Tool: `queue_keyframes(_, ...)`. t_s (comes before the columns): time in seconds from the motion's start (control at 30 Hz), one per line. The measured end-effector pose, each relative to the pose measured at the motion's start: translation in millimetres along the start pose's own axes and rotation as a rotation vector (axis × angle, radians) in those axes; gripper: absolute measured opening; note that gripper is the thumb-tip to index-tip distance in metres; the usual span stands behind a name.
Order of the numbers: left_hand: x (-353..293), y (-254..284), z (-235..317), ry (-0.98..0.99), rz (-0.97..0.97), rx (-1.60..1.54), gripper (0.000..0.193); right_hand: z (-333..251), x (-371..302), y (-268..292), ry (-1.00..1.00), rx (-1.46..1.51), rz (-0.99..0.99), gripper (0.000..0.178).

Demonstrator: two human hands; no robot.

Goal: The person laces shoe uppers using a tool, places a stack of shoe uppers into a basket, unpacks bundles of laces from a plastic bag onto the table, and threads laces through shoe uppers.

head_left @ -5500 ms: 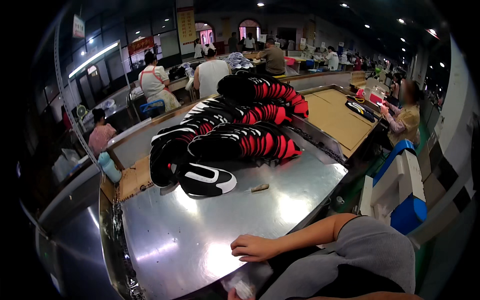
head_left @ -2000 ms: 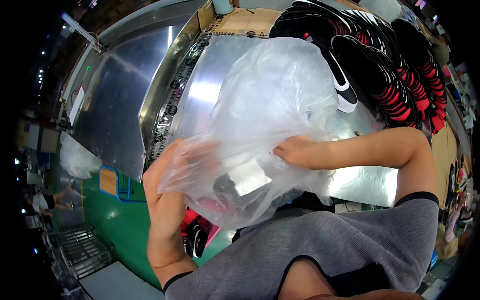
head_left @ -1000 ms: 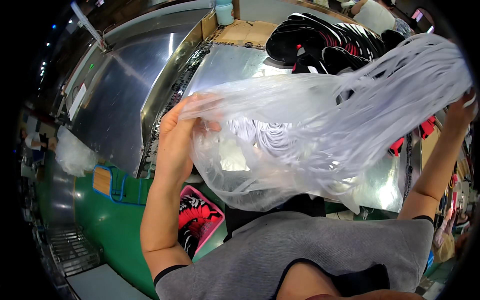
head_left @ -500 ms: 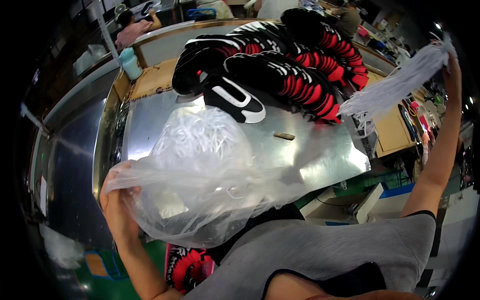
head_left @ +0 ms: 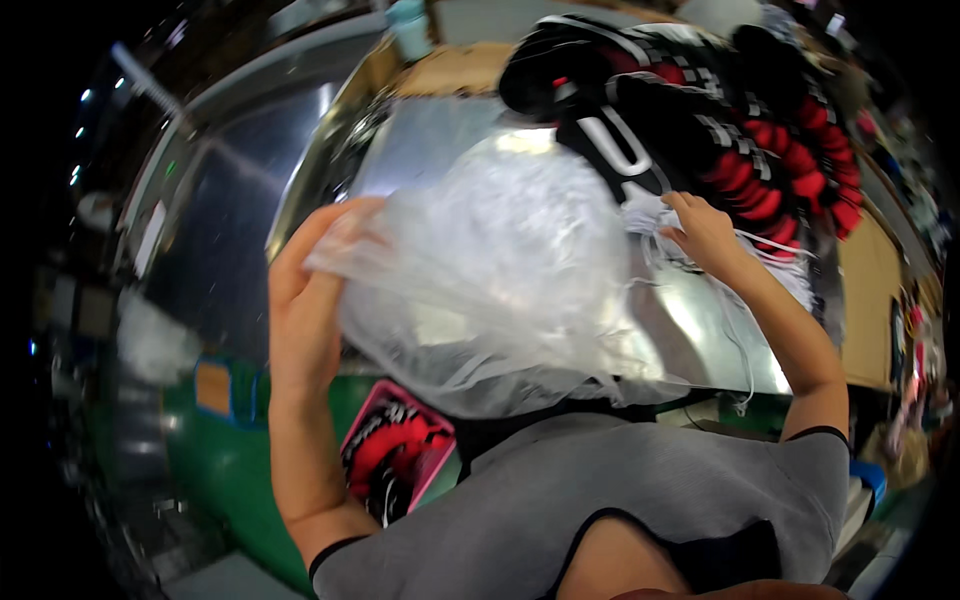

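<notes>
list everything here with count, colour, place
bag: one, clear, centre
laces: many, white, right of bag
uppers: many, black, red and white, back right
bottle: one, light blue, back left
cardboard: two patches, tan, back left, right
tables: two, silver, centre and left
plastic: one heap, whitish, left
stool: one, blue and tan, left
bin: one, pink, lower left
farther off: too blurred
shirt: one, grey, bottom
left hand: one, bare, on bag
right hand: one, bare, at laces

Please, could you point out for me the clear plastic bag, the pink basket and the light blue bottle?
Clear plastic bag (head_left: 485,285): head view, middle of its film.
Pink basket (head_left: 434,465): head view, its wall at picture right.
Light blue bottle (head_left: 410,32): head view, middle of its body.
</notes>
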State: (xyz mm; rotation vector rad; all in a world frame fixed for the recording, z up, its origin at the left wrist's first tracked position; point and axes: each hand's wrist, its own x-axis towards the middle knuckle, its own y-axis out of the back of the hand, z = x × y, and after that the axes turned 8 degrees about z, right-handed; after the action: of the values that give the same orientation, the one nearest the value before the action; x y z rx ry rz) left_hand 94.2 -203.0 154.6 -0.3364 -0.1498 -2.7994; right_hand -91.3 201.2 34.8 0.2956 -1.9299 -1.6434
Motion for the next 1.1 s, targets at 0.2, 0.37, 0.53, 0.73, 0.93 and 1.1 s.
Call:
queue_keyframes(0.2, -18.1, 13.4, 16.0, -0.038, 0.062, 0.245, 0.021, -106.8, 26.2, 54.3, 0.247, 0.518, 0.327, 0.033)
queue_keyframes(0.37, -21.5, 7.5, 26.7, -0.178, 0.026, 0.451, 0.016, -231.4, 5.0, 84.6, 0.733, 1.108, -0.542, 0.025)
queue_keyframes(0.53, -37.2, 35.6, 26.4, -0.307, -0.071, 0.76, 0.023, -203.2, 84.4, -8.3, 0.682, 0.531, -0.026, 0.015)
queue_keyframes(0.73, -46.6, 51.4, 25.9, 0.067, 0.018, 0.222, 0.027, -219.6, 83.8, -3.6, 0.765, -0.045, -0.081, 0.031)
queue_keyframes(0.93, -63.4, 85.0, 14.7, -0.08, 0.222, -0.057, 0.043, -244.4, 105.3, -82.2, 1.03, 0.373, -0.295, 0.035)
queue_keyframes(1.1, -106.7, 101.0, -13.4, -0.254, 0.354, 0.002, 0.029, -271.0, 122.6, -74.3, 1.079, 0.055, -0.494, 0.039)
